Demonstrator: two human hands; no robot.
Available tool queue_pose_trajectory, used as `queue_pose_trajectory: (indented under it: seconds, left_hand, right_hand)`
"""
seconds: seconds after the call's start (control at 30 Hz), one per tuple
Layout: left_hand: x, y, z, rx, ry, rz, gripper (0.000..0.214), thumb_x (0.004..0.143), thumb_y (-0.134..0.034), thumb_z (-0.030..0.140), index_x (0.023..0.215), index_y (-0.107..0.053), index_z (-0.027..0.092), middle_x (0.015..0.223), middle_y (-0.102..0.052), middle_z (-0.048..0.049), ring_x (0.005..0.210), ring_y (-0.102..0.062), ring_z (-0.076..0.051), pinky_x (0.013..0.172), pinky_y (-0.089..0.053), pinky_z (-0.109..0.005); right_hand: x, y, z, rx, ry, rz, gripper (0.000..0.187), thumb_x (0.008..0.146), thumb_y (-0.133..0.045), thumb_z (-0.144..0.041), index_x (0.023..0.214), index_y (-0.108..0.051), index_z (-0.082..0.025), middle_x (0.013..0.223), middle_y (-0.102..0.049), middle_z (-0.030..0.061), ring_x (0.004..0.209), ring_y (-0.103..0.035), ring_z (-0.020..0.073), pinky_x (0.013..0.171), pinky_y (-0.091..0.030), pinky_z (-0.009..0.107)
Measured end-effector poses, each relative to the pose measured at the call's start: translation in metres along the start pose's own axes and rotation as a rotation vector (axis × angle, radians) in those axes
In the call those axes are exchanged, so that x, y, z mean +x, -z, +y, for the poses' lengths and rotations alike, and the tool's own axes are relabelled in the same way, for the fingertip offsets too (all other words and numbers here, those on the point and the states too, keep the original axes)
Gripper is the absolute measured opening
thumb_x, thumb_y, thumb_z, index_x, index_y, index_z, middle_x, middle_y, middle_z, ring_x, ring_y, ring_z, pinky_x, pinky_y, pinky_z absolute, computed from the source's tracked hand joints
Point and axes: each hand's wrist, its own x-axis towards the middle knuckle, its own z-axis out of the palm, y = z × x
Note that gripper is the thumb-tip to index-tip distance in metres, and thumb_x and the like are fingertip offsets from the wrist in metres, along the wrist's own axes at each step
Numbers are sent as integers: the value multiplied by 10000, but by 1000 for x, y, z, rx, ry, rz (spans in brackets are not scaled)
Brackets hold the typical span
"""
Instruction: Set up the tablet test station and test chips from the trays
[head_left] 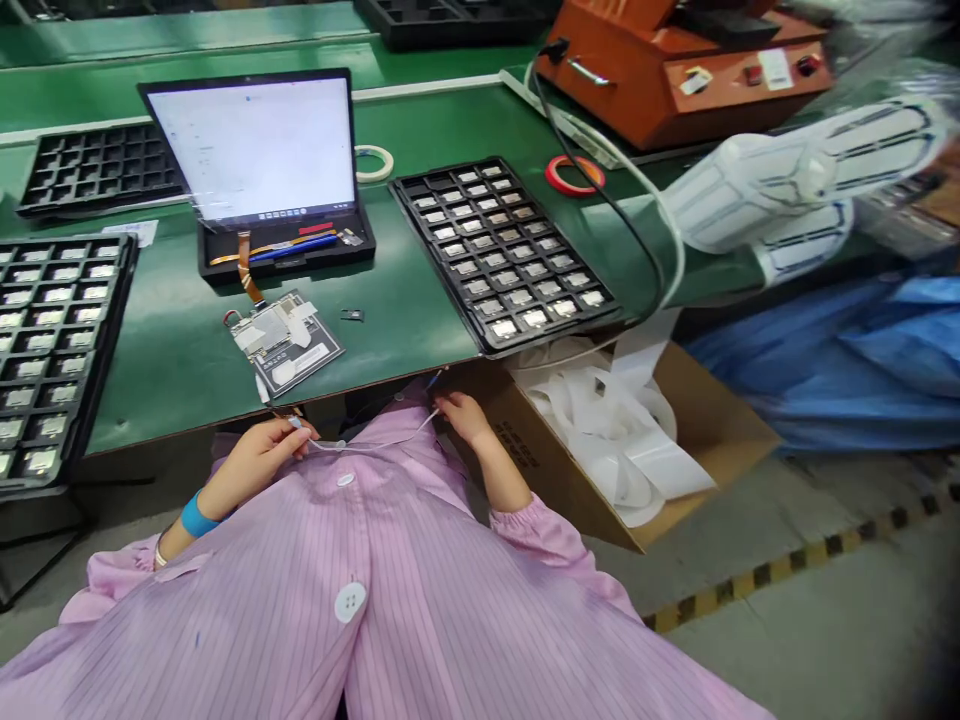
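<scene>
A thin white cord (382,445) hangs in a slack curve across my lap, just below the table's front edge. My left hand (264,462), with a blue band on its wrist, pinches one end, where a small pale tip shows between the fingers. On the other side, the fingers of my right hand (466,418) are closed on the cord close to the table edge. Above my left hand lies a flat device with an exposed circuit board (289,345), joined by an orange ribbon cable (246,270) to an open laptop (259,150).
Black compartment trays with small metallic parts stand right (487,335) and left (129,290). A small dark piece (352,314) lies beside the device. A red tape roll (574,175), an orange machine (637,90) and a carton of white strips (720,440) are to the right.
</scene>
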Motion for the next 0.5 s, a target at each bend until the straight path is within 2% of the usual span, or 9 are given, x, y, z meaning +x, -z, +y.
queue_pose_trajectory:
  seconds: [0.07, 0.17, 0.27, 0.4, 0.5]
  left_hand:
    - [-6, 10, 0, 136, -10, 3, 405, 905, -471, 497, 941, -691, 159, 877, -698, -60, 772, -629, -189, 712, -488, -293]
    - [-18, 39, -9, 372, 51, -16, 447, 902, -467, 508, 1136, -641, 169, 948, -714, -71, 832, -649, -230, 763, -497, -337]
    - [-36, 74, -20, 549, 108, -11, 471, 895, -463, 532, 1131, -643, 167, 1073, -705, -99, 976, -638, -275, 908, -473, -407]
    - [-74, 111, -15, 536, 172, 12, 479, 862, -495, 574, 1128, -660, 212, 1182, -682, -71, 1076, -625, -277, 977, -471, -402]
    - [-115, 133, -3, 445, 107, 106, 439, 877, -486, 532, 1243, -589, 313, 1171, -693, -11, 1080, -640, -246, 934, -518, -351]
  right_hand:
    - [-9, 6, -9, -135, 27, -87, 254, 890, -493, -283, 947, -690, -132, 929, -723, 114, 849, -658, 205, 754, -475, 284]
    - [-21, 12, -19, -321, 61, -203, 218, 872, -546, -276, 931, -705, -139, 956, -721, 123, 886, -651, 225, 781, -454, 296]
    - [-33, 15, -27, -448, 79, -287, 221, 861, -561, -248, 983, -709, -137, 1006, -718, 133, 912, -658, 242, 796, -451, 308]
    - [-49, 19, -45, -577, 105, -338, 386, 897, -527, -286, 1238, -606, -122, 1137, -683, 156, 999, -652, 255, 838, -462, 313]
    - [-63, 25, -70, -602, 154, -337, 434, 918, -492, -292, 1311, -542, -114, 1138, -681, 164, 1002, -654, 254, 853, -472, 319]
